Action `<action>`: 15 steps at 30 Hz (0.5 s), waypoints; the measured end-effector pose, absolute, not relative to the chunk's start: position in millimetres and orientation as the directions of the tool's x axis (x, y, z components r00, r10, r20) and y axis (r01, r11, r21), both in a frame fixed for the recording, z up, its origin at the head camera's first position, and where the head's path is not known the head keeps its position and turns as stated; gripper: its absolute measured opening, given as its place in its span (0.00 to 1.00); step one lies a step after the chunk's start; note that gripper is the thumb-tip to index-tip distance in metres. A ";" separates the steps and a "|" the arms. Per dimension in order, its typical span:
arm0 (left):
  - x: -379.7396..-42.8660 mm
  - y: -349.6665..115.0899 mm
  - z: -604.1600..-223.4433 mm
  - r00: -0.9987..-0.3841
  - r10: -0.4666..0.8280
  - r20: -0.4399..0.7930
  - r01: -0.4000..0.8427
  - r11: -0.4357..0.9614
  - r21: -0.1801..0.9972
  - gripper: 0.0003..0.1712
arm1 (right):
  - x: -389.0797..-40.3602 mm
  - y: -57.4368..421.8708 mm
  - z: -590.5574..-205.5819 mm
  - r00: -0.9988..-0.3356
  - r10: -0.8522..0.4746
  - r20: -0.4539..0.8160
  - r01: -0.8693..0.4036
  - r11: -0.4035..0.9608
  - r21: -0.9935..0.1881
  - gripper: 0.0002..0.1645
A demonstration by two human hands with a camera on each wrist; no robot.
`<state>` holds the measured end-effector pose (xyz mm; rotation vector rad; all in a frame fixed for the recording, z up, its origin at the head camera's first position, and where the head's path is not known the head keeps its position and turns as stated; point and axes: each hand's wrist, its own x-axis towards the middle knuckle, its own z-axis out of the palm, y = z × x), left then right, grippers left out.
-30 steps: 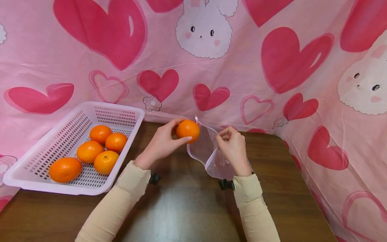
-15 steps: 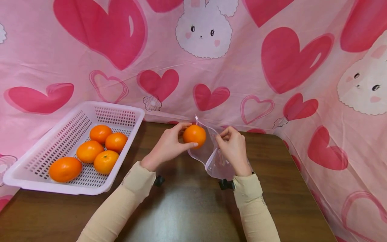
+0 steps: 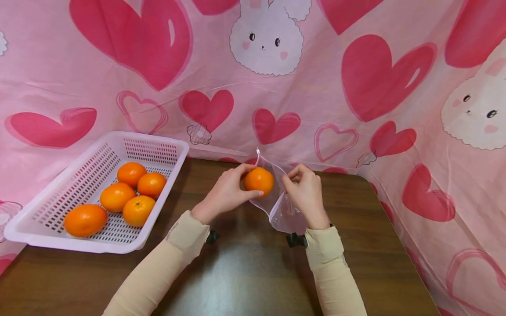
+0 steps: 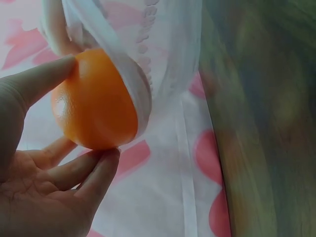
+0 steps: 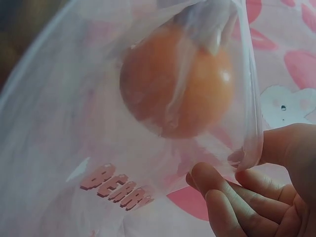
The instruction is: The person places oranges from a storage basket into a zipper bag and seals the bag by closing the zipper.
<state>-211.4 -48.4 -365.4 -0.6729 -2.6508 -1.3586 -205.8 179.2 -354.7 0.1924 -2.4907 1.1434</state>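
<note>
My left hand (image 3: pixel 225 189) holds an orange (image 3: pixel 258 181) between thumb and fingers at the mouth of a clear zip bag (image 3: pixel 290 222). In the left wrist view the bag's rim (image 4: pixel 129 89) crosses over the orange's far side, so part of the fruit is inside the mouth. My right hand (image 3: pixel 306 193) pinches the opposite side of the rim and keeps the mouth spread. Through the film in the right wrist view the orange shows behind the bag wall (image 5: pixel 54 133), with "BERRY" lettering (image 5: pixel 118 186) below it. A white slider sits at the bag's top corner.
At the left stands a white perforated plastic basket (image 3: pixel 79 246) with several oranges (image 3: pixel 117 197) in it. Both hands are over a brown wooden table (image 3: pixel 245 272). Pink heart-patterned cloth (image 3: pixel 221 66) hangs behind the table and along its right side.
My left hand has moved right and slightly nearer with the orange, from the bag's left edge into its mouth. The right hand has stayed in place on the rim.
</note>
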 end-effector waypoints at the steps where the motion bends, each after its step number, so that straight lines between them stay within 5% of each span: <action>1: -211.3 -47.3 -365.8 -0.900 0.343 0.270 0.421 0.515 0.747 0.37 | -205.6 179.1 -354.5 -0.915 0.036 0.402 -0.282 0.655 -0.701 0.08; 15: -213.4 -36.1 -370.7 -0.860 0.381 0.339 0.508 0.582 0.634 0.38 | -204.7 177.0 -353.0 -0.919 0.022 0.394 -0.286 0.650 -0.705 0.07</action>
